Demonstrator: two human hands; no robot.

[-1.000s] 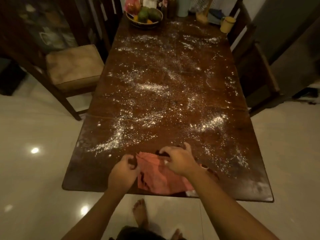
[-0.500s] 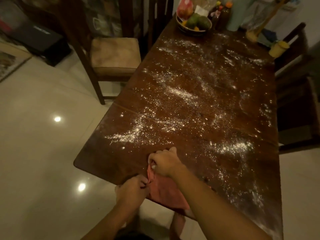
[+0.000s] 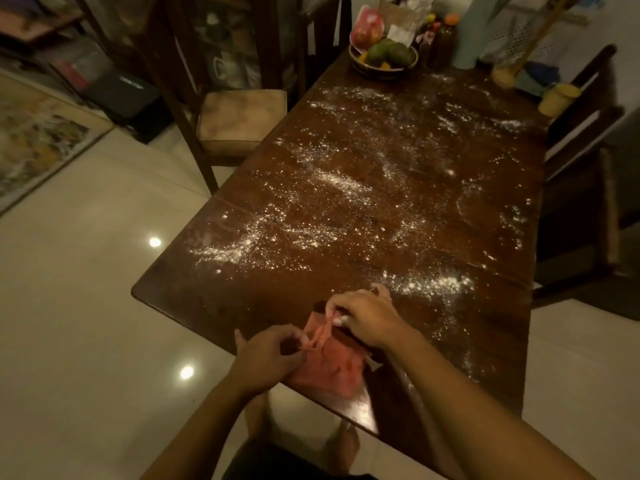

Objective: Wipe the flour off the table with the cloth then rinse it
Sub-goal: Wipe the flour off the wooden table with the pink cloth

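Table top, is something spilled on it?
Yes. White flour lies scattered in streaks and specks over most of the dark table, from near the fruit bowl to the near end, where the left hand and right hand pinch a pink cloth.

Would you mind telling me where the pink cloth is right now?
In the head view, the pink cloth lies low centre at the near edge of the table, pinched between the left hand and right hand.
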